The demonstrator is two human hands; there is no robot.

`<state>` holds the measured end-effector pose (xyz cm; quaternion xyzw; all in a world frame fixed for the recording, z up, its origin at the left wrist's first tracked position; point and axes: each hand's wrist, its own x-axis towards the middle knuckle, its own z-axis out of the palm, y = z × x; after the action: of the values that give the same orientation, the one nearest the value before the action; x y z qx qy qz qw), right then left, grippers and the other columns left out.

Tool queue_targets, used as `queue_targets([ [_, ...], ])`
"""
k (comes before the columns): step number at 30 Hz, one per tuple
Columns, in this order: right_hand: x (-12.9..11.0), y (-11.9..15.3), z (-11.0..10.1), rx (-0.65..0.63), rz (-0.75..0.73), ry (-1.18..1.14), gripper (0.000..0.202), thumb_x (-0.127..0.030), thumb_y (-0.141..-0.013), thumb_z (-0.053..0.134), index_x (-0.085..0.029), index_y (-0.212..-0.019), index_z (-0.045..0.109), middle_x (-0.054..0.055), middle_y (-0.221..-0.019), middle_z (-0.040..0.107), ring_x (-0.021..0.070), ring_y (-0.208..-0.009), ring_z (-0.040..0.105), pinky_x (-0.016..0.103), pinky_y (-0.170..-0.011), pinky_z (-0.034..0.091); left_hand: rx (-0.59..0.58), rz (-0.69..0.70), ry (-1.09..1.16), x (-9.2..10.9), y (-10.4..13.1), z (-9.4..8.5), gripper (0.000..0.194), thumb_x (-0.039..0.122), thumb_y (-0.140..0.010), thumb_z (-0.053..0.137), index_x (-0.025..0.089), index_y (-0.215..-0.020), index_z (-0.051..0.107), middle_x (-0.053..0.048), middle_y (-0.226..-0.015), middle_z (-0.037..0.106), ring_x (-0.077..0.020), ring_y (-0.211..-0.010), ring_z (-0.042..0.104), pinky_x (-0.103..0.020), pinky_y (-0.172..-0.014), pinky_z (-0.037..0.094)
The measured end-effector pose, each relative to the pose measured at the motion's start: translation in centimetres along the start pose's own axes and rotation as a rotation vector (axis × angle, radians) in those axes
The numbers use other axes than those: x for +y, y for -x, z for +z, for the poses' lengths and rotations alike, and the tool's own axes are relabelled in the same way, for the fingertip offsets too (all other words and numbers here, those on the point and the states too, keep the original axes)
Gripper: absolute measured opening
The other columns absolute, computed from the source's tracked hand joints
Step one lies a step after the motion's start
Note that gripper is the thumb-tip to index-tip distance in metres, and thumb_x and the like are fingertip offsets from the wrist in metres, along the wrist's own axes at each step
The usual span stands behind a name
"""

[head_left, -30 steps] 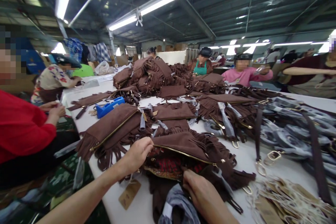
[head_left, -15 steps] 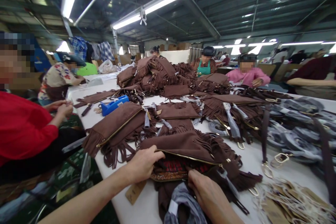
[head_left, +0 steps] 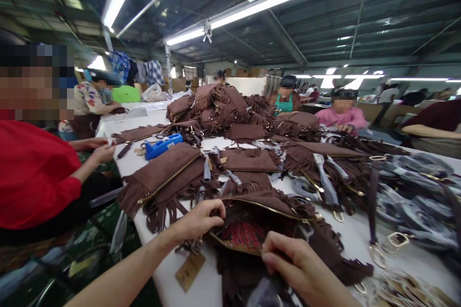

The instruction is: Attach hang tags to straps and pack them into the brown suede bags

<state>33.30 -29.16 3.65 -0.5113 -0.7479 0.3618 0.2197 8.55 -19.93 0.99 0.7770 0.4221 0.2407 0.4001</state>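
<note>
A brown fringed bag lies in front of me with its gold zipper undone and its mouth wide. Red patterned lining shows inside it. My left hand is closed on the bag's upper left edge, thumb and fingers pinching the zipper side. On the near edge of the opening, my right hand is closed with its fingertips gripping the rim. A brown paper hang tag hangs below my left hand. Plastic-wrapped strap material lies at the near side, partly cut off by the frame.
Other fringed bags lie around, with a large pile behind. A blue tape dispenser stands at left. Wrapped straps and loose tags occupy the right side. A person in red sits close on the left; others work beyond.
The bag's mouth has opened wider, showing more of the lining. My right hand has shifted slightly right along with the near rim. The whole view has moved a little.
</note>
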Motion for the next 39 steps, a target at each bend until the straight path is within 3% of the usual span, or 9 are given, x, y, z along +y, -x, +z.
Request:
queue_targets([
  [3,-1.4,-0.7,0.6,-0.087,0.037,-0.114,0.021,-0.032,-0.087,0.046,-0.022,-0.069,0.050,-0.004,-0.061,0.056,0.0120,-0.053,0.046,0.021,-0.049,0.033,-0.003,-0.066,0.183,-0.7,-0.4,0.0,0.016,0.019,-0.068,0.052,0.018,-0.083,0.057,0.003,-0.073,0.052,-0.0139,-0.070,0.047,-0.024,-0.064,0.036],
  [8,-0.1,-4.2,3.1,0.164,-0.099,0.156,0.024,-0.027,-0.093,0.041,-0.022,-0.077,0.057,0.002,-0.076,0.064,0.0167,-0.071,0.058,0.025,-0.066,0.037,-0.020,-0.136,0.418,-1.6,-0.5,1.5,0.017,0.022,-0.066,0.052,0.018,-0.082,0.054,0.004,-0.070,0.050,-0.0122,-0.063,0.044,-0.022,-0.059,0.035],
  [13,1.5,-5.9,5.0,0.135,-0.036,0.260,0.024,-0.021,-0.092,0.041,-0.022,-0.081,0.063,0.005,-0.079,0.069,0.0199,-0.074,0.063,0.027,-0.065,0.036,0.009,-0.133,0.632,-2.1,-0.1,2.1,0.014,0.025,-0.066,0.062,0.016,-0.077,0.060,0.002,-0.071,0.056,-0.0120,-0.066,0.047,-0.021,-0.064,0.036],
  [15,1.7,-6.1,5.7,0.122,-0.009,0.201,0.026,-0.020,-0.091,0.042,-0.021,-0.076,0.063,0.004,-0.075,0.068,0.0195,-0.071,0.062,0.027,-0.064,0.035,0.021,-0.176,0.755,-2.5,-0.2,2.2,0.018,0.026,-0.065,0.067,0.016,-0.078,0.059,0.002,-0.069,0.056,-0.0112,-0.062,0.048,-0.021,-0.060,0.036],
  [19,2.0,-6.7,6.9,0.213,-0.001,-0.067,0.027,-0.028,-0.092,0.043,-0.021,-0.078,0.065,0.002,-0.073,0.066,0.0182,-0.069,0.058,0.027,-0.063,0.036,0.004,-0.231,0.936,-3.0,-0.3,2.3,0.029,0.028,-0.062,0.076,0.017,-0.080,0.057,0.003,-0.069,0.058,-0.0096,-0.057,0.049,-0.020,-0.055,0.038],
  [22,2.0,-7.0,7.3,0.228,-0.003,-0.218,0.023,-0.032,-0.089,0.047,-0.020,-0.079,0.063,0.001,-0.072,0.062,0.0170,-0.069,0.054,0.026,-0.062,0.036,0.019,-0.208,0.928,-2.8,-0.2,2.5,0.027,0.030,-0.063,0.077,0.016,-0.077,0.058,0.003,-0.068,0.058,-0.0092,-0.057,0.049,-0.019,-0.056,0.038],
  [28,2.0,-6.5,7.0,0.124,-0.043,-0.417,0.025,-0.038,-0.087,0.049,-0.018,-0.086,0.063,-0.004,-0.065,0.050,0.0134,-0.061,0.044,0.025,-0.058,0.034,0.082,-0.195,0.792,-2.3,0.0,2.8,0.019,0.029,-0.065,0.073,0.014,-0.070,0.062,0.002,-0.061,0.057,-0.0092,-0.056,0.047,-0.019,-0.054,0.035],
  [34,2.4,-6.1,7.1,0.218,-0.025,-0.241,0.029,-0.037,-0.089,0.047,-0.020,-0.066,0.051,-0.003,-0.062,0.051,0.0140,-0.061,0.046,0.026,-0.059,0.033,0.093,-0.242,0.874,-2.4,0.0,3.0,0.023,0.028,-0.061,0.075,0.015,-0.074,0.061,0.001,-0.063,0.061,-0.0107,-0.056,0.052,-0.020,-0.054,0.039],
  [39,2.2,-6.2,7.1,0.237,-0.031,-0.184,0.030,-0.036,-0.089,0.046,-0.021,-0.064,0.048,-0.003,-0.062,0.051,0.0141,-0.061,0.046,0.025,-0.058,0.033,0.103,-0.234,0.881,-2.6,0.0,3.3,0.027,0.032,-0.063,0.076,0.015,-0.075,0.059,0.001,-0.065,0.061,-0.0111,-0.055,0.054,-0.020,-0.054,0.040],
])
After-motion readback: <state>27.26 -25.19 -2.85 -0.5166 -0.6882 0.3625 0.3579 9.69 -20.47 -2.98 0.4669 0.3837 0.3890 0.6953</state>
